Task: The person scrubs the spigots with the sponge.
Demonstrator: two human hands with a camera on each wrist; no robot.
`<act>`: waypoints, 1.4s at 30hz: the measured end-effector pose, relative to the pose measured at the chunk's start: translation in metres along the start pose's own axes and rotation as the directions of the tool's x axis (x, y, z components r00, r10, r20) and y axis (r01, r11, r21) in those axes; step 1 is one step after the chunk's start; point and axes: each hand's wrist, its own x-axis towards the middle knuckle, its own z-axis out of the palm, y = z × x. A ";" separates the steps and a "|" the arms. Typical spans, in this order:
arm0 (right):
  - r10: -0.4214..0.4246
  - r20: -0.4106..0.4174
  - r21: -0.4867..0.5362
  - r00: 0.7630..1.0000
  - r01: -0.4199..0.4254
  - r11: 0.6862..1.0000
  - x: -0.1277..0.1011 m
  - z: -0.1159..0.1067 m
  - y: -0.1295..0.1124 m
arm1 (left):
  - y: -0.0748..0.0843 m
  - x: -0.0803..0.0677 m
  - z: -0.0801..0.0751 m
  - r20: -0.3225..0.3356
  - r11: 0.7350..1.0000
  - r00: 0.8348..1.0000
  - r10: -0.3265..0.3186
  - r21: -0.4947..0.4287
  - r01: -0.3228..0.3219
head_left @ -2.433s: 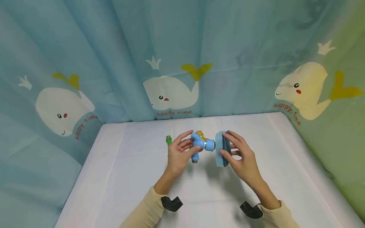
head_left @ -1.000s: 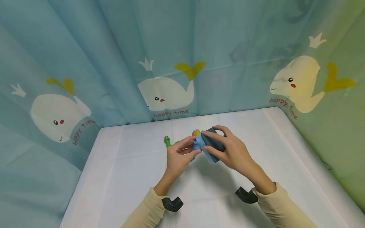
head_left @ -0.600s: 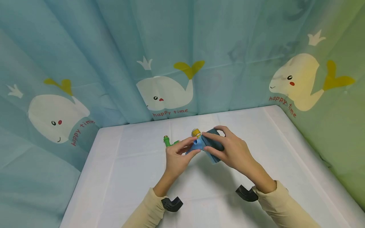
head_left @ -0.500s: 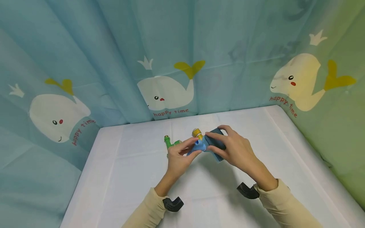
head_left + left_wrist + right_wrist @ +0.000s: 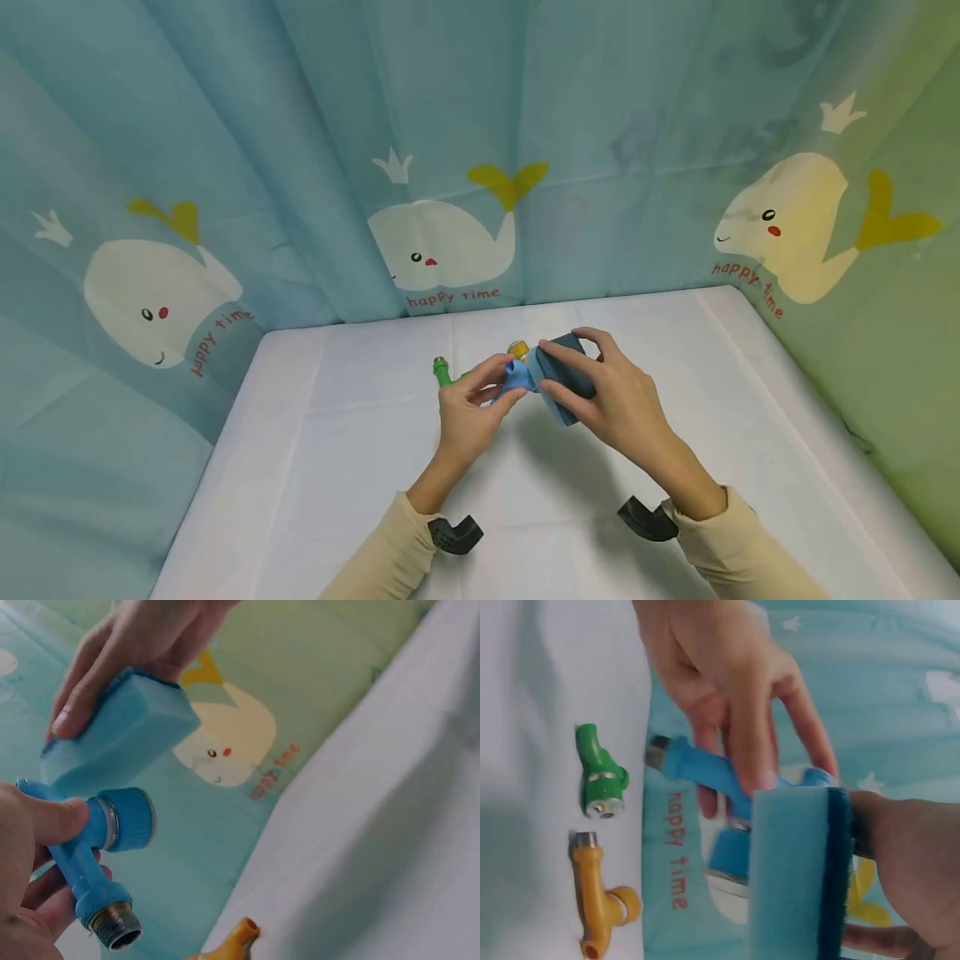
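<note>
A blue tap (image 5: 79, 874) with a threaded metal end and a ribbed knob is held above the table between the thumb and fingers of my left hand (image 5: 467, 421). My right hand (image 5: 628, 404) grips a sponge (image 5: 787, 877), pale blue foam with a dark scouring layer. In the head view the foam side faces the tap and covers part of it. The left wrist view has the sponge (image 5: 124, 727) right by the tap's spout end; whether they touch I cannot tell.
On the white table (image 5: 352, 467) lie a green tap (image 5: 596, 769) and, beside it, a yellow tap (image 5: 592, 900), both beyond my hands. A curtain printed with whales (image 5: 450, 242) stands behind the table and along its sides.
Since the earliest frame the sponge has moved left up to the tap, and the tap has turned in my left hand. Over the last half second the sponge has shifted slightly left over it.
</note>
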 end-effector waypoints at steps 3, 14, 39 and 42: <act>-0.005 0.039 -0.029 0.999 0.006 1.000 -0.001 0.001 0.000 | 0.001 0.000 0.000 0.006 1.000 1.000 0.006 0.002 -0.006; -0.032 -0.022 0.048 0.999 0.033 0.998 -0.001 -0.001 0.007 | 0.005 0.000 -0.004 -0.001 0.997 0.999 -0.041 -0.064 0.041; 0.141 -0.300 0.333 0.943 -0.035 0.942 -0.021 0.031 0.007 | 0.010 0.001 -0.006 0.224 0.725 0.914 -0.338 -0.557 0.405; 0.153 -0.299 0.348 0.942 -0.042 0.937 -0.022 0.031 0.009 | 0.009 -0.002 -0.008 0.354 0.620 0.876 -0.327 -0.619 0.482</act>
